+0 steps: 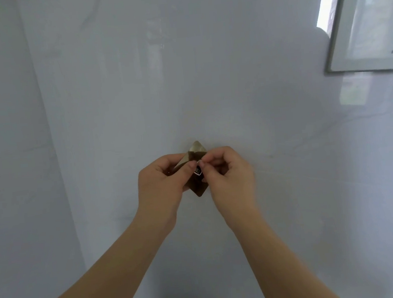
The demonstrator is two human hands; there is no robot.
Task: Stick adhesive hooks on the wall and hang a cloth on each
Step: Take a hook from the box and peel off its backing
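A small brown adhesive hook [199, 189] with a diamond-shaped plate is held in front of the glossy white wall [182, 66]. My left hand [162, 183] grips the plate from the left, thumb on its face. My right hand [226, 174] pinches at the shiny metal part near the plate's middle with thumb and forefinger. A pale flap, which looks like backing film, sticks up behind the fingers at the top of the hook. No cloth is in view.
A white framed notice [368, 24] hangs on the wall at the upper right. A vertical seam runs down the wall at the left. Bare wall surface surrounds the hands.
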